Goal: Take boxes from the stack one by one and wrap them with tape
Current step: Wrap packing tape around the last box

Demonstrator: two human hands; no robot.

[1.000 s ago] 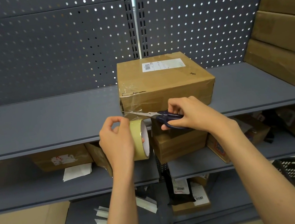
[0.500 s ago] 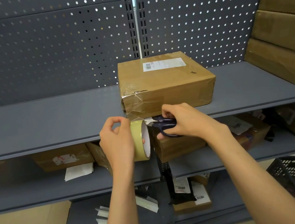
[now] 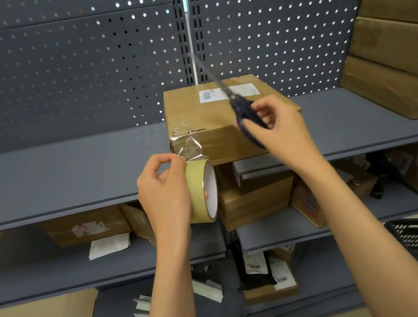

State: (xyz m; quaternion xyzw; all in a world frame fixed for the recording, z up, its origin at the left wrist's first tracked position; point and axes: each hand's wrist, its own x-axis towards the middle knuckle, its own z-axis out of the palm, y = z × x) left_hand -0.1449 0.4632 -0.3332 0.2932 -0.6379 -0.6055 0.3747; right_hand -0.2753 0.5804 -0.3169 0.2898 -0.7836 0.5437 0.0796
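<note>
While the square brown cardboard box (image 3: 226,119) sits at the centre of the frame on the front part of the grey metal shelf (image 3: 61,177), its matte top carries a white printed label with a barcode, and its near left corner is covered by a wrinkled, glossy strip of clear tape (image 3: 189,145). That strip runs down off the box's front face to the roll of yellowish-tan packing tape (image 3: 202,191), a thick ring with a white inner core, held just below and in front of the shelf edge. The left hand (image 3: 165,193) grasps this roll from the left side, its fingers curled round the band and its thumb and forefinger pinched together at the top where the strip leaves the roll. The right hand (image 3: 277,130), right of centre in front of the box, is clenched on the dark blue plastic handles of a pair of scissors (image 3: 241,108), whose thin metal blades point up and left across the box top and look blurred. In the upper right of the frame leans a stack of plain brown cardboard boxes (image 3: 401,43). Behind the shelf stands a dark grey perforated metal panel (image 3: 50,74), dotted with small round holes.
</note>
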